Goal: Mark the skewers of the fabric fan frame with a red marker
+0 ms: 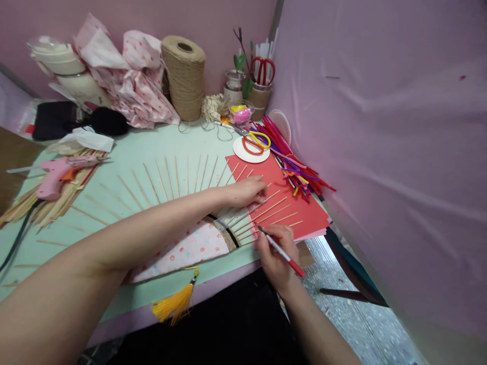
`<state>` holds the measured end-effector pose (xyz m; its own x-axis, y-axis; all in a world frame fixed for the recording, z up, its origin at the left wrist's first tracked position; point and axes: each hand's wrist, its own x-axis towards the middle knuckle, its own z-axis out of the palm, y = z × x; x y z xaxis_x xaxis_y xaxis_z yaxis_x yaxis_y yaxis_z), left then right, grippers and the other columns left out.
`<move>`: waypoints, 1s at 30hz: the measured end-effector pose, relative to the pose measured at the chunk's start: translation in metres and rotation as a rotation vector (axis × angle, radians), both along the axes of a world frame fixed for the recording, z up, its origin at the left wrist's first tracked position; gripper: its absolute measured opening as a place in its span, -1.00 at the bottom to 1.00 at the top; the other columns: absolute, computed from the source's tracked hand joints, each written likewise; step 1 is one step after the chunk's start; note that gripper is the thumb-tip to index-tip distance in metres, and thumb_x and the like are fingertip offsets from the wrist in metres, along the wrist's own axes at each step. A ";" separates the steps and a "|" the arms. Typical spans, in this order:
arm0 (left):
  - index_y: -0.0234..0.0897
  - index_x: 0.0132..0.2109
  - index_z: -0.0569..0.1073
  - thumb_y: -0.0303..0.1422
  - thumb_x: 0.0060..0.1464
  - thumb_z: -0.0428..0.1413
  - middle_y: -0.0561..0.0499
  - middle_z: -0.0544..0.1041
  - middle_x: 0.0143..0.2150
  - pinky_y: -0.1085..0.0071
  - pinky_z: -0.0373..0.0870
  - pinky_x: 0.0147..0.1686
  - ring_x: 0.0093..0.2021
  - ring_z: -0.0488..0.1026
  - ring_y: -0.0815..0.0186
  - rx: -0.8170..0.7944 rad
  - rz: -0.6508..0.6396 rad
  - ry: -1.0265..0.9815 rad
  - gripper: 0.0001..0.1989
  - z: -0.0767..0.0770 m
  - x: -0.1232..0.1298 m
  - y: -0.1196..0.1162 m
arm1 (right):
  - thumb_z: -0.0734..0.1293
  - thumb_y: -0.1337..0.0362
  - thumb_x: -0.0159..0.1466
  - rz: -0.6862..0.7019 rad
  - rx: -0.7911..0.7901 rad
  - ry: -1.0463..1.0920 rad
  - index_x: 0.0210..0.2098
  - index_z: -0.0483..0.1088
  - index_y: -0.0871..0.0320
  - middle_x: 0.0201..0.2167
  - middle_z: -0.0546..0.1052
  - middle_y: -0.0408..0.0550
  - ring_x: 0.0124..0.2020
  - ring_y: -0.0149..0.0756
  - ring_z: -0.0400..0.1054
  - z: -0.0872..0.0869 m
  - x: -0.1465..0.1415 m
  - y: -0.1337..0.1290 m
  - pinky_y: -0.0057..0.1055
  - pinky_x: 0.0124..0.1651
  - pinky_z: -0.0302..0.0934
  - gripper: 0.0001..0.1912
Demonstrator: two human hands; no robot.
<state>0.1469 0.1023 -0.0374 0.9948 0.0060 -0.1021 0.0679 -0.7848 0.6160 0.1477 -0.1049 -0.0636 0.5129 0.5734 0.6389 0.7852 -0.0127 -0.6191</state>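
A fan-shaped piece with many thin wooden sticks [176,176] spreads over the table, with a white, orange-flowered fabric base [198,246] edged by a black band. From the base hangs a yellow tassel [177,301]. My left hand [247,191] reaches across the sticks, its fingers bent down on their right-hand ends; what lies under the fingertips is partly hidden. A pen with a red end [283,252] is gripped in my right hand [279,253], tip pointing up-left, close to the sticks. Beneath these sticks lies red paper [304,213], with pink sheets showing under its edge.
Left, a pink glue gun [57,175] rests on a bundle of sticks [72,203]. Behind stand a twine spool [183,76], crumpled fabric [140,86] and a bottle [76,76]. Scissors [254,144] lie on a white disc, beside colourful pipe cleaners [297,167]. A curtain [380,126] hangs right.
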 end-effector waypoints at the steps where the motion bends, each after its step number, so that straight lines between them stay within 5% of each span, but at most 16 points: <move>1: -0.31 -0.20 0.42 -0.37 0.15 0.06 -0.06 0.36 -0.16 0.39 0.27 -0.12 -0.19 0.31 0.30 -0.004 0.002 0.001 -0.89 0.000 0.000 0.000 | 0.33 0.41 0.26 -0.004 -0.019 -0.008 -0.26 0.34 0.10 -0.41 0.50 -0.15 -0.38 -0.32 0.39 0.002 0.001 0.003 -0.31 -0.25 0.24 -0.90; 16: -0.28 -0.35 0.32 -0.40 0.13 0.02 -0.01 0.32 -0.32 0.40 0.27 -0.20 -0.24 0.28 0.31 -0.094 -0.012 -0.017 -0.92 -0.005 -0.003 0.002 | 0.36 0.34 0.26 -0.025 -0.071 0.013 -0.31 0.42 0.10 -0.43 0.54 -0.15 -0.38 -0.31 0.41 -0.010 0.003 0.018 -0.31 -0.22 0.21 -0.98; 30: -0.28 -0.36 0.29 -0.40 0.11 0.02 -0.01 0.29 -0.27 0.42 0.28 -0.26 -0.29 0.26 0.35 -0.127 0.016 -0.018 -0.91 -0.007 -0.004 0.001 | 0.35 0.34 0.27 -0.021 -0.086 0.000 -0.30 0.42 0.11 -0.43 0.54 -0.14 -0.39 -0.30 0.41 -0.012 0.004 0.019 -0.31 -0.21 0.20 -0.99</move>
<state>0.1433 0.1029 -0.0447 0.9963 0.0096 -0.0850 0.0675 -0.6995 0.7114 0.1514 -0.0860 -0.0752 0.5254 0.6152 0.5878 0.7843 -0.0822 -0.6149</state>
